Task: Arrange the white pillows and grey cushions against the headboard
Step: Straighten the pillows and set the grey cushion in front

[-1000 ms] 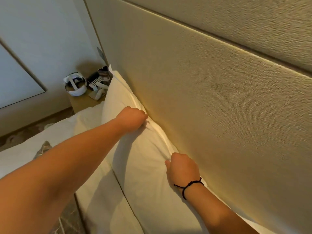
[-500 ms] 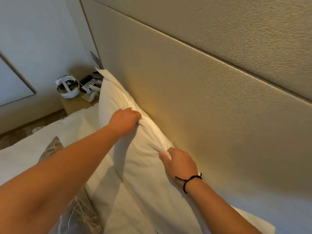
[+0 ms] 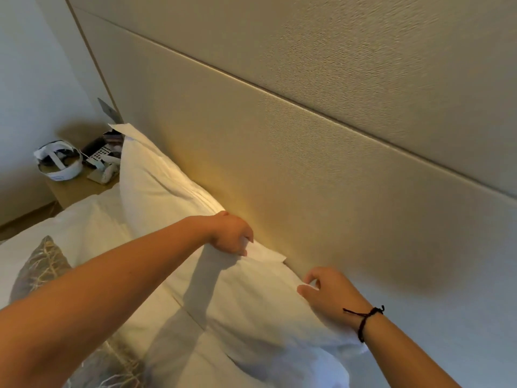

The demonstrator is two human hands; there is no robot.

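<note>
Two white pillows lean against the beige padded headboard (image 3: pixel 321 152). The far pillow (image 3: pixel 156 186) stands upright, its far corner poking up by the nightstand. My left hand (image 3: pixel 232 233) grips its near top corner, where a flap overlaps the near pillow (image 3: pixel 251 309). My right hand (image 3: pixel 330 295), a black cord on its wrist, curls over the near pillow's top edge with the thumb on the front face. At the lower left a grey cushion (image 3: pixel 39 267) with a pale branch pattern lies on the bed, partly hidden by my left forearm.
A wooden nightstand (image 3: pixel 75 189) stands beyond the far pillow and carries a white headset (image 3: pixel 58 161) and a keypad phone (image 3: pixel 100 158). White bedding (image 3: pixel 84 225) covers the mattress. A pale wall rises at the left.
My left hand has slid along the pillow's top edge toward me to its near corner. My right hand has moved right, onto the near pillow's edge. The far pillow stands taller.
</note>
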